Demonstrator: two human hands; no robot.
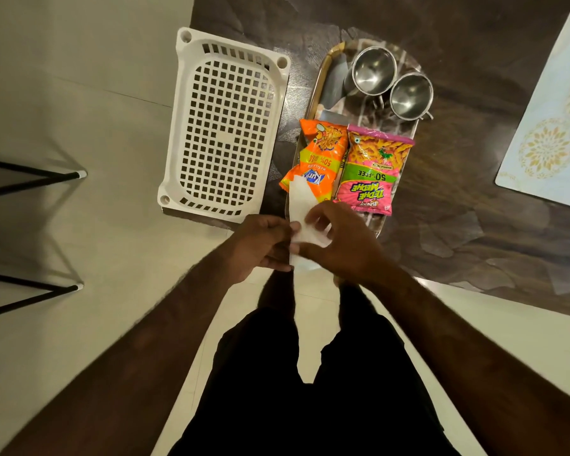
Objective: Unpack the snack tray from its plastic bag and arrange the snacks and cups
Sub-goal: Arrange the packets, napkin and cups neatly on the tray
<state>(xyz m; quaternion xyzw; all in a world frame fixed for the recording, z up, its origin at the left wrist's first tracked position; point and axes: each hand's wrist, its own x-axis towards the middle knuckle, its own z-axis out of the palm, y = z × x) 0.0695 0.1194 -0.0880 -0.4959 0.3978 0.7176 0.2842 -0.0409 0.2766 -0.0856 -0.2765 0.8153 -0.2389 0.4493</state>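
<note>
Your left grip [264, 246] and right grip [346, 240] both pinch the thin white plastic bag [301, 205], bunched between them over the near end of the oval patterned tray [316, 83]. The tray sits on the dark bench [458, 159] (out of the bag). It carries an orange snack packet [323, 153] beside a pink snack packet [372, 169], with two shiny steel cups [374, 70] at its far end. A white slotted plastic basket [224, 126] lies just to its left.

Bare tabletop [458, 179] right of tray [313, 103]
</note>
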